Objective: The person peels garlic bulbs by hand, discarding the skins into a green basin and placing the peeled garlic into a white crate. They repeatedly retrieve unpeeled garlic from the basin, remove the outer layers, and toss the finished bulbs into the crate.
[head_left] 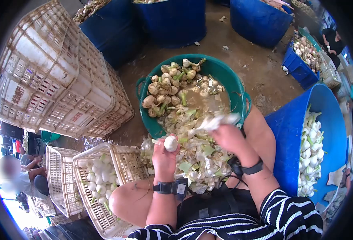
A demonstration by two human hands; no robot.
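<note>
My left hand (164, 160) is closed around a peeled white garlic bulb (171, 143), above the left edge of a heap of garlic skins (202, 166). To the right, my right hand (229, 138) is closed on a whitish thing (218, 121), smeared by motion, perhaps a strip of skin or a cloth. Beyond both hands stands a green tub (234, 86). Unpeeled garlic bulbs (162, 89) are piled in its left part, and murky water with a few bulbs shows at its right.
At the left, a white crate (120, 160) holds peeled garlic beside tall stacked crates (60, 76). A blue barrel (284, 132) with peeled garlic lies tilted at the right. More blue tubs (176, 24) stand at the back. A person (28, 176) sits at the far left.
</note>
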